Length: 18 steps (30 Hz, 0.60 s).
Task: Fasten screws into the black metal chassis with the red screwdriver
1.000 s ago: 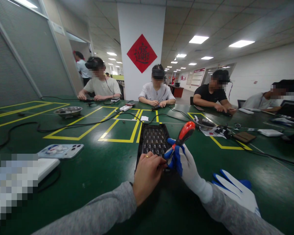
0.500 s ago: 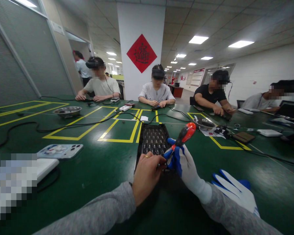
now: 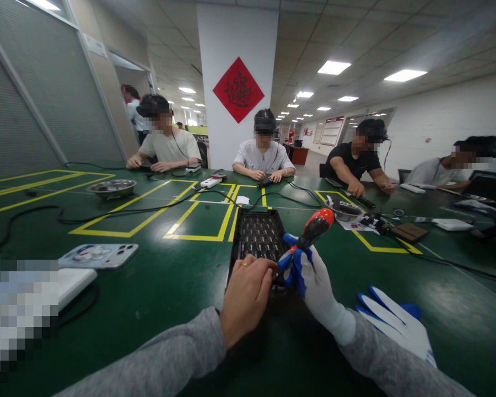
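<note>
My right hand (image 3: 316, 278), in a white and blue glove, is closed around a screwdriver (image 3: 315, 229). The red and black handle tilts up to the right, and its lower end is hidden by my fingers. My bare left hand (image 3: 248, 292), with a ring on one finger, is beside it, fingertips meeting the gloved fingers. Those fingertips are bent together, and whatever they pinch is too small or hidden to make out. Beneath both hands lies an open black case (image 3: 259, 234) with rows of metal bits; the hands cover its near end.
A spare glove (image 3: 397, 325) lies at the right. On the left are a phone (image 3: 99, 256) and a white box (image 3: 76, 284). Metal bowls (image 3: 112, 188) stand farther off at left and right. Black cables (image 3: 157, 207) cross the green table. Several co-workers sit opposite.
My left fingers have shifted slightly and lie straighter near the screwdriver's lower end. The right hand and screwdriver have barely moved. A co-worker in black at the right has moved a hand left.
</note>
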{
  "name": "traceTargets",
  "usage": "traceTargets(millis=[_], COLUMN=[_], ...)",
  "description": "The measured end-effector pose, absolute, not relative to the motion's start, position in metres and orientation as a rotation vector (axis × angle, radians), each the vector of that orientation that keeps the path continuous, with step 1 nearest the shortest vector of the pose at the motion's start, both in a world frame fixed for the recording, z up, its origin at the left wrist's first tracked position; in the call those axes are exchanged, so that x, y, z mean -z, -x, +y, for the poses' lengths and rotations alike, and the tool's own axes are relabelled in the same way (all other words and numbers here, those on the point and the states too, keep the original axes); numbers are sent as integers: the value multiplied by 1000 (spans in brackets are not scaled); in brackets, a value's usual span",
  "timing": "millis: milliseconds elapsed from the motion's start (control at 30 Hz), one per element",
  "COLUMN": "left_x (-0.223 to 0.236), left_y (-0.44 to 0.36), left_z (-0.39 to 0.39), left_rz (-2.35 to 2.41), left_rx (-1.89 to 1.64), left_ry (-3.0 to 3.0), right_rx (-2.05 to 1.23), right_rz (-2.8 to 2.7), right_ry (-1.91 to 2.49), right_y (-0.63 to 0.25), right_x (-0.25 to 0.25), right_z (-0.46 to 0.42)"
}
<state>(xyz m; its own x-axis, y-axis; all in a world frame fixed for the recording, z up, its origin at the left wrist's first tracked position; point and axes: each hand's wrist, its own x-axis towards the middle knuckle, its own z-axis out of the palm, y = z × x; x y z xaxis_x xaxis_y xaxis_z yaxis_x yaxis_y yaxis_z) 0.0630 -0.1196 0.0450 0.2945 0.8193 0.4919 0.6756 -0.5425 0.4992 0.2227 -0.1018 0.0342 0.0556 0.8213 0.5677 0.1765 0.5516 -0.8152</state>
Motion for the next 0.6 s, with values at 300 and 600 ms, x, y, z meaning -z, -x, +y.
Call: traceTargets(millis=[300, 600], left_x=[-43, -40], left_y=[-64, -63], left_z=[-115, -116], left_rz=[1360, 1361], left_rx=[-1046, -1061], left_ry=[-2379, -2433], right_rx=[-782, -649], right_rz=[-1437, -1442], right_ry=[846, 903], right_y=[-217, -221], right_x=[-41, -36], right_z=[-106, -104])
